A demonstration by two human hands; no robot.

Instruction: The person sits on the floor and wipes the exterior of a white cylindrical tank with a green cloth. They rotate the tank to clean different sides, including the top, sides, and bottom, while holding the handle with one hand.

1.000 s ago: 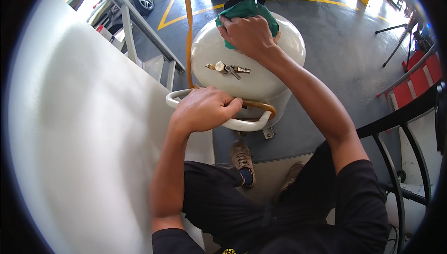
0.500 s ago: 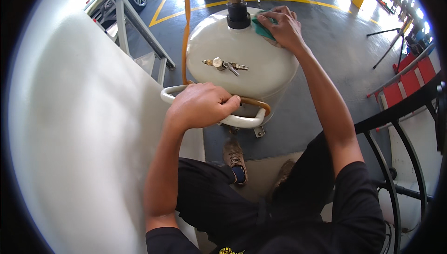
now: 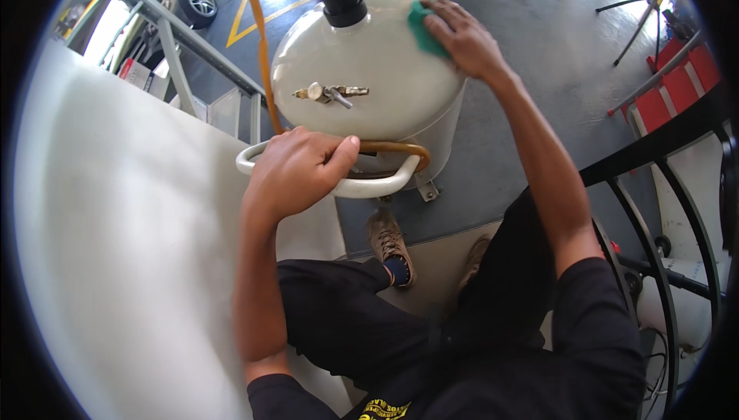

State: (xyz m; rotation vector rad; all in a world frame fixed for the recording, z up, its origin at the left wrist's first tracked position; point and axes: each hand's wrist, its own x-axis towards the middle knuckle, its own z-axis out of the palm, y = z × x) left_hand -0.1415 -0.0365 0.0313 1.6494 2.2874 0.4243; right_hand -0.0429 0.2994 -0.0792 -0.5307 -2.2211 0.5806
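Head view: the step in hand looks like wiping down the white tank point(image 3: 385, 54), with the right hand point(image 3: 466, 39) laying a green cloth point(image 3: 422, 29) on the far right shoulder of its domed top. The right fingers are bent over the cloth, thumb set apart; I can't tell whether they pinch it or just press. The left hand point(image 3: 300, 170) is curled around the white handle point(image 3: 377, 187) on the tank's near side, thumb lying across the top, fingertips hidden. My guess is the next move calls for light, even pressure along the curve, clear of the valve point(image 3: 331, 94), while the left hand steadies the tank.

The tank stands on the floor ahead of the person, dome facing up, its long axis seemingly upright, though the steep view foreshortens it. The cloth's longer visible side slants from upper left to lower right, partly under the fingers
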